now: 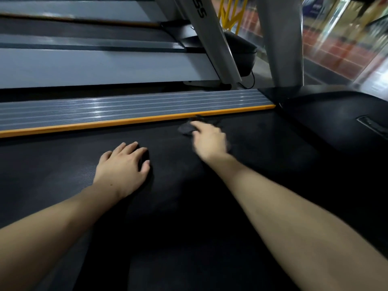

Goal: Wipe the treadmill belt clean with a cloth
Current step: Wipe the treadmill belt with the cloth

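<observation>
My right hand (206, 139) presses a dark cloth (186, 129) onto the treadmill belt (252, 164), beside the orange edge strip (134, 121); blur hides its grip. My left hand (123, 164) rests flat, fingers relaxed, on the belt nearer me.

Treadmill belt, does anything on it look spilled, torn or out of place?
Nothing stands out. The treadmill belt shows no spill or tear. A dark cloth lies bunched near the orange strip, under the blurred right hand; the left hand rests flat.

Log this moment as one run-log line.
phase: wiping | left hand: flat on treadmill belt | right hand: blurred, on dark cloth near orange strip | grip: cannot tell
</observation>
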`<state>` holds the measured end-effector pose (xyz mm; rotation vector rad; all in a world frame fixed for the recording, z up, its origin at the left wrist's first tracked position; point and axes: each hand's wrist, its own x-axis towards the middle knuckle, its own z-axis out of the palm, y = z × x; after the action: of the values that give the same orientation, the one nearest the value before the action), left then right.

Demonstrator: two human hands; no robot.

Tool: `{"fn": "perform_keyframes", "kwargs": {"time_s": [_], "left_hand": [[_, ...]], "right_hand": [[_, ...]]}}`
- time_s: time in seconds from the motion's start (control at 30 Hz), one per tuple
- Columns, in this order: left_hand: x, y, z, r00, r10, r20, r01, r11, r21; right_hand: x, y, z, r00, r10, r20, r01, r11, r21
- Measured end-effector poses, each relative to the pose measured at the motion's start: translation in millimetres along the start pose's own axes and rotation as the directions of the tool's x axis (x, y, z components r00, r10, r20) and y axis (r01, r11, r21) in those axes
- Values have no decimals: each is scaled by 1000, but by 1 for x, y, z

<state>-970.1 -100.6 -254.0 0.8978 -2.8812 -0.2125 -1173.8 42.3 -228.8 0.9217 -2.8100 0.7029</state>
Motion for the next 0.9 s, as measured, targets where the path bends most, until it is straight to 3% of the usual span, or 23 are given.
{"fn": "perform_keyframes", "kwargs": {"time_s": [0.1,0.2,0.27,0.4,0.57,0.67,0.77,0.9], "left_hand": [[-12,-26,-2,999,-42,4,42,999,10],[-19,-36,4,1000,-16,13,15,1000,23],[-21,-36,7,1000,-18,-19,18,1000,12],[-20,-33,10,996,-22,-87,22,1000,-7],[-18,-34,12,996,-36,-81,35,999,-10],[-19,-34,11,995,-35,-92,33,999,-16],[-19,-35,12,996,-38,-85,36,999,-25],[-19,-34,11,995,-38,-93,35,999,-31]], "right_hand": [[-24,-59,43,969,-238,67,235,971,54],[-17,-43,39,958,-274,85,269,960,73],[-1,-2,20,978,-201,48,201,980,1],[30,71,-20,977,194,-93,-196,980,-13],[12,6,-1,965,243,-101,-235,968,84],[-1,-50,31,999,-12,-45,14,999,43],[-8,-79,54,962,-271,34,272,962,-3],[5,-46,50,962,-264,70,264,964,0]]}}
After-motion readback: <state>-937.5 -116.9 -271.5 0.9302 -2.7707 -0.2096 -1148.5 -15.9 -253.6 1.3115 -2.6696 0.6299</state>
